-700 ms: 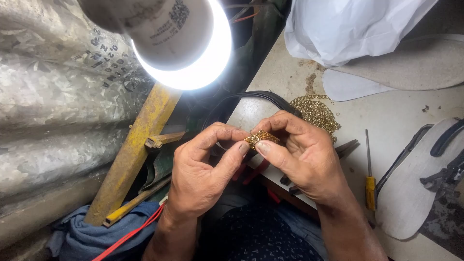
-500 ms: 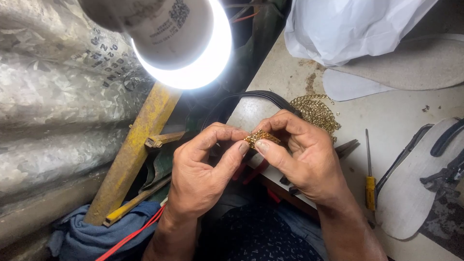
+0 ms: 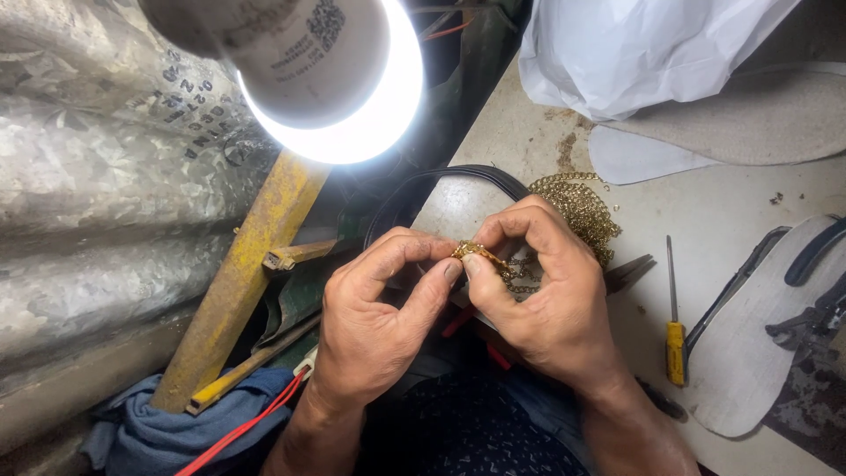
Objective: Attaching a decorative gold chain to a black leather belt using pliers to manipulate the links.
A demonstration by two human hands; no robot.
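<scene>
My left hand [image 3: 379,313] and my right hand [image 3: 546,295] meet at the fingertips over my lap, both pinching a small gold metal ornament [image 3: 473,253]. A thin gold chain hangs from it under my right fingers. Behind my right hand a heap of gold chain [image 3: 577,204] lies on the worktable [image 3: 731,203]. Part of the ornament is hidden by my thumbs.
A lit bulb [image 3: 339,84] hangs close above at the top left. A yellow-handled screwdriver [image 3: 673,330], pliers [image 3: 630,273], a sandal sole [image 3: 767,335] and a white plastic bag [image 3: 643,48] are on the table. Corrugated metal sheet [image 3: 97,194] and a yellow bar [image 3: 247,282] stand at the left.
</scene>
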